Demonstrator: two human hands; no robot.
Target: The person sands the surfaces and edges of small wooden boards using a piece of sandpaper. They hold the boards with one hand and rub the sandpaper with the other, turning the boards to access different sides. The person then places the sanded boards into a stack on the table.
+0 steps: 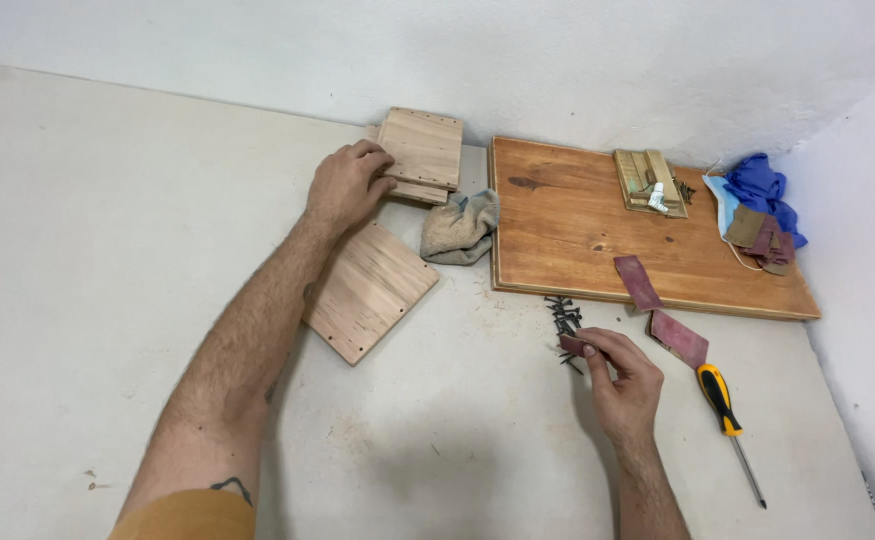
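Observation:
My left hand point(346, 185) reaches far across the white surface and rests its fingers on the edge of a stack of small pale wooden boards point(423, 152) by the wall. Another pale board point(370, 289) with holes along its edge lies flat just below that hand. My right hand point(623, 385) pinches a small reddish piece of sandpaper point(573, 346) between thumb and fingers, right beside a pile of dark screws point(564, 318).
A large brown wooden panel point(578, 235) lies at the back right, carrying a small wooden part point(646, 181), a sandpaper strip point(638, 282), blue gloves point(763, 187). A grey rag point(461, 230), another sandpaper piece point(680, 338) and a yellow-handled screwdriver point(723, 405) lie nearby.

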